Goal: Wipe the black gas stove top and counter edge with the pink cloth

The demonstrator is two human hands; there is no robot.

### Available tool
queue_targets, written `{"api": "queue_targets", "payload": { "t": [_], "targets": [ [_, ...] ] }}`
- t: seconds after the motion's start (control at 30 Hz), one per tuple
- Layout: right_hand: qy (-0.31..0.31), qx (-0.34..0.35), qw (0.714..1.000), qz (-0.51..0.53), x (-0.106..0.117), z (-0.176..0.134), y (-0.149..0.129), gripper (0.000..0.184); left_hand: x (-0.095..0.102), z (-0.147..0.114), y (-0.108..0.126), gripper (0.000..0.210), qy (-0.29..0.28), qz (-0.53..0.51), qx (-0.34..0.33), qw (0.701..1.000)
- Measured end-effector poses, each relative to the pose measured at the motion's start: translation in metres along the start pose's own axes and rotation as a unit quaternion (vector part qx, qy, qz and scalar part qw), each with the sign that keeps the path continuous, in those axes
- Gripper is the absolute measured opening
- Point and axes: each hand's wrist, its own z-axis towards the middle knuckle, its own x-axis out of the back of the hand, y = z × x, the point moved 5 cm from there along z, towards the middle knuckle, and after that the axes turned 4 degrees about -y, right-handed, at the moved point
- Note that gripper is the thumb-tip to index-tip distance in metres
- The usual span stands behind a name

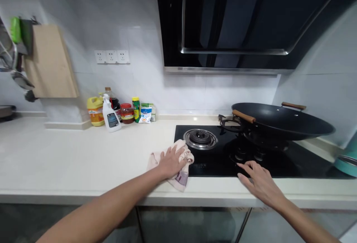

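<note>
My left hand [173, 162] presses down on a pale pink cloth [182, 181], fingers spread over its bunched folds. The cloth lies partly on the white countertop and partly over the left edge of the black gas stove [208, 166]. Just behind it is the uncovered left burner [200, 138]. My right hand [258, 179] hovers by or rests at the stove's front edge, holding nothing, its thumb and fingers apart. Close to its fingertips are the stove knobs [240, 154]. A large black wok [281, 122] with wooden handles sits tilted over the right burner.
Against the back wall stand a white spray bottle [111, 114], a yellow jug [95, 111], a red-lidded jar [127, 113] and other condiments. A range hood [228, 19] overhangs the stove. A cutting board [51, 62] hangs at left. A turquoise object [347, 163] is at far right.
</note>
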Motion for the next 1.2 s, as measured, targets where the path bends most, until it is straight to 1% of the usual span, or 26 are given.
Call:
{"api": "queue_targets", "payload": {
  "t": [0.17,0.23,0.33,0.47,0.53,0.57,0.67,0.73,0.83,0.9,0.97,1.07,1.2],
  "targets": [
    [-0.101,0.083,0.991,0.03,0.013,-0.01,0.013,0.059,0.005,0.08,-0.013,0.073,0.019,0.003,0.05,0.999],
    [-0.118,0.097,0.988,0.036,0.013,-0.015,0.023,0.06,0.008,0.114,-0.019,0.074,0.029,0.004,0.068,0.997],
    [-0.093,0.094,0.991,0.028,0.007,-0.02,0.033,0.06,0.014,0.167,-0.028,0.075,0.041,0.008,0.087,0.995],
    [-0.054,0.107,0.993,0.012,0.002,-0.021,0.033,0.065,0.022,0.237,-0.033,0.08,0.038,0.01,0.106,0.994],
    [-0.04,0.119,0.992,0.009,0.007,-0.019,0.03,0.068,0.023,0.27,-0.024,0.088,0.024,0.013,0.104,0.994],
    [-0.033,0.123,0.992,0.009,0.011,-0.018,0.028,0.068,0.022,0.286,-0.016,0.092,0.014,0.015,0.097,0.995],
    [-0.013,0.126,0.992,0.015,0.022,-0.013,0.022,0.068,0.016,0.328,0.022,0.097,-0.03,0.02,0.058,0.998],
    [-0.007,0.123,0.992,0.019,0.028,-0.01,0.019,0.066,0.01,0.349,0.053,0.095,-0.056,0.023,0.032,0.998],
    [-0.015,0.116,0.993,0.028,0.031,-0.006,0.015,0.059,0.0,0.366,0.094,0.096,-0.076,0.028,0.006,0.997],
    [-0.036,0.102,0.993,0.04,0.03,-0.005,0.015,0.056,-0.005,0.369,0.115,0.1,-0.079,0.031,-0.001,0.996],
    [-0.067,0.078,0.993,0.058,0.027,-0.005,0.017,0.054,-0.009,0.365,0.132,0.103,-0.081,0.033,-0.006,0.996],
    [-0.098,0.042,0.991,0.084,0.021,-0.008,0.021,0.055,-0.015,0.347,0.158,0.107,-0.086,0.033,-0.022,0.996],
    [-0.103,0.03,0.99,0.093,0.017,-0.011,0.024,0.055,-0.027,0.307,0.201,0.111,-0.093,0.027,-0.076,0.992]
  ]
}}
